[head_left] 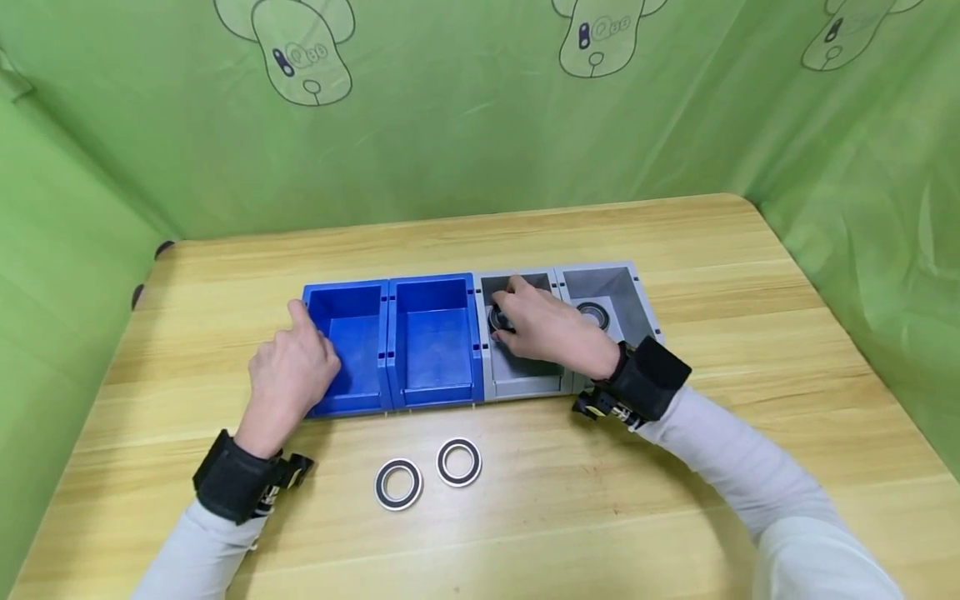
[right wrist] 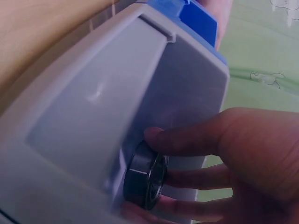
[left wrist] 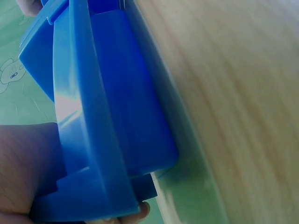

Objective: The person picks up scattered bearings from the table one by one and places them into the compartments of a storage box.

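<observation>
My right hand (head_left: 551, 327) reaches into the left grey bin (head_left: 525, 388) and holds a ball bearing (right wrist: 139, 173) between thumb and fingers; in the head view the hand covers part of it. The bearing is tilted on its edge close to the bin's inner surface. At the far left of the row, my left hand (head_left: 291, 371) grips the side wall of the outer blue bin (left wrist: 86, 121), with fingertips showing past the wall's edge in the left wrist view. Another bearing (head_left: 593, 314) lies in the right grey bin (head_left: 645, 302).
Two ring-shaped bearings, one on the left (head_left: 398, 484) and one on the right (head_left: 459, 462), lie flat on the wooden table (head_left: 570, 517) in front of the bins. A second blue bin (head_left: 437, 400) stands mid-row. Green fabric (head_left: 480, 142) hangs behind and at both sides.
</observation>
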Demonstrator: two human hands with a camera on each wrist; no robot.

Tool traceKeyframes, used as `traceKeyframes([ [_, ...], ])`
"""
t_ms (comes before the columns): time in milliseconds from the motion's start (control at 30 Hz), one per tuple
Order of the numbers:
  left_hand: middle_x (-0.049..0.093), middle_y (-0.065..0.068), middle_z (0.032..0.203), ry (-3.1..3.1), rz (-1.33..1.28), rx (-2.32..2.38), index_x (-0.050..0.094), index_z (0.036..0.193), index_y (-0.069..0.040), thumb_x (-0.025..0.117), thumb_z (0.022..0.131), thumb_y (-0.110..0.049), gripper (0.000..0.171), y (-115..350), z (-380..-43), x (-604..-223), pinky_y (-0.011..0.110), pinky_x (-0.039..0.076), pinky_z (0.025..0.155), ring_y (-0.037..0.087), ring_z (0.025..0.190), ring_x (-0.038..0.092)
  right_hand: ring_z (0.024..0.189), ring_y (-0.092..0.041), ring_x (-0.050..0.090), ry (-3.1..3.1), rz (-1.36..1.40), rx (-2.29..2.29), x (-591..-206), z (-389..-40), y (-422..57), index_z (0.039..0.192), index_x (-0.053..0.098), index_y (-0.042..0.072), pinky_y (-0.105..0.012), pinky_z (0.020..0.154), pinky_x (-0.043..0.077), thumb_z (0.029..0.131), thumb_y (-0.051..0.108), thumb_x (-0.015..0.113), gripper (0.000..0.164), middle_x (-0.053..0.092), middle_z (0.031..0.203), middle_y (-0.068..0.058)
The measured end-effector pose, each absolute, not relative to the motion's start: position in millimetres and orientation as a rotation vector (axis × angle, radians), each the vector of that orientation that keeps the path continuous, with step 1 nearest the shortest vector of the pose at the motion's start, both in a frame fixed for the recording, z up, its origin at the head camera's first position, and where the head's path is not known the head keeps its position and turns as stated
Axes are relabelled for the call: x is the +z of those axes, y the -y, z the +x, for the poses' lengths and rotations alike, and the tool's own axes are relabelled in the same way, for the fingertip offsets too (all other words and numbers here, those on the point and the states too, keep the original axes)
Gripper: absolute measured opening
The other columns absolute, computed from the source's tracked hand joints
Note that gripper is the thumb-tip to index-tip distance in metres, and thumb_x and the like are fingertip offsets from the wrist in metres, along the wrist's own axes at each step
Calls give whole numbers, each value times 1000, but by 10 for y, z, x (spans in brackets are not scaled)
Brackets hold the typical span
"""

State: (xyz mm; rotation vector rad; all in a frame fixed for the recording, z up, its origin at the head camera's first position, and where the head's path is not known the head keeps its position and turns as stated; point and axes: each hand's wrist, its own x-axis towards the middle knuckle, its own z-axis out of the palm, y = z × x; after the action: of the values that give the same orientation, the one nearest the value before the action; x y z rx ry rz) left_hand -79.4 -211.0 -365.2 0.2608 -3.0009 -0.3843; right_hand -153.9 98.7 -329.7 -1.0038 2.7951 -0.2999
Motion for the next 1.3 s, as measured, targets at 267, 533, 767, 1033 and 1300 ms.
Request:
traceKeyframes([
  [267, 49, 17, 55, 2992, 251, -374, 39, 114, 8, 42, 97, -14, 28, 2106, -805, -3653, 41, 36, 36, 37, 44, 53, 72, -19, 55, -2753, -981, -298, -3341, -1551, -981, 110, 65, -2, -28, 63, 51, 94, 16, 73, 25, 56, 99, -15],
  [533, 50, 19, 57, 3016, 262, -381, 38, 115, 9, 41, 98, -15, 30, 2126, -803, -3614, 42, 36, 37, 39, 45, 53, 81, -22, 58, -2747, -1014, -120, -3378, -1534, -926, 112, 66, 1, -35, 71, 54, 91, 12, 72, 24, 61, 101, -13],
  [767, 51, 21, 58, 3031, 284, -385, 37, 116, 9, 41, 98, -16, 31, 2154, -770, -3613, 44, 37, 37, 42, 47, 55, 84, -24, 63, -2769, -1039, -93, -3362, -1474, -906, 124, 65, 1, -37, 71, 58, 92, 16, 73, 37, 64, 107, -16],
  [1033, 51, 21, 58, 3049, 281, -391, 36, 117, 10, 40, 98, -16, 32, 2170, -767, -3595, 42, 36, 37, 40, 46, 54, 90, -26, 67, -2869, -1070, -213, -3109, -1389, -1008, 135, 61, 4, -38, 72, 59, 97, 26, 69, 44, 64, 116, -17],
  [1300, 51, 22, 60, 3073, 291, -396, 36, 120, 10, 39, 99, -17, 35, 2203, -760, -3585, 40, 36, 38, 38, 47, 53, 105, -38, 64, -3104, -912, -410, -2914, -1434, -1534, 137, 58, -1, -50, 84, 57, 97, 28, 69, 50, 62, 125, -25],
])
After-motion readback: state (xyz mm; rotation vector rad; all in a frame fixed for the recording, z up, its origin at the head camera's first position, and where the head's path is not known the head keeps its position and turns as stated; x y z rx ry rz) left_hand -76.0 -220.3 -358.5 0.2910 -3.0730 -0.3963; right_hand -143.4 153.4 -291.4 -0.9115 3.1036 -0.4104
